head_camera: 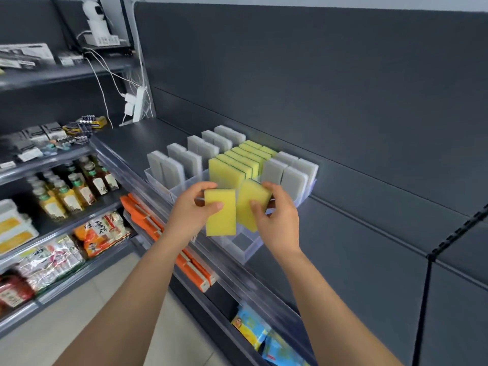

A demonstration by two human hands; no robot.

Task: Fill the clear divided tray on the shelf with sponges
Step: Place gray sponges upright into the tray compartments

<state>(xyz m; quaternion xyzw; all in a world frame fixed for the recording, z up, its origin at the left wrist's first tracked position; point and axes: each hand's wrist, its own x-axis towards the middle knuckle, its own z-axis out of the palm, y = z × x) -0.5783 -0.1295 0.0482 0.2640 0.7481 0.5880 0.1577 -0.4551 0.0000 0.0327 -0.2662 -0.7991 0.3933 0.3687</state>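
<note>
Left fingers [213, 206] pinch one yellow sponge [220, 220], right fingers [255, 206] a second sponge [247, 196], above the clear tray [245, 246].

Held sponges [220, 212] partly hide the tray [244, 245].

Clear tray [306, 194], maybe two, on shelf [343, 233]

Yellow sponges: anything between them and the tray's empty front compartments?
Nothing visible. The left sponge in the left hand and the right sponge in the right hand hang above the clear tray's empty front compartments; the filled yellow row stands behind.
</note>
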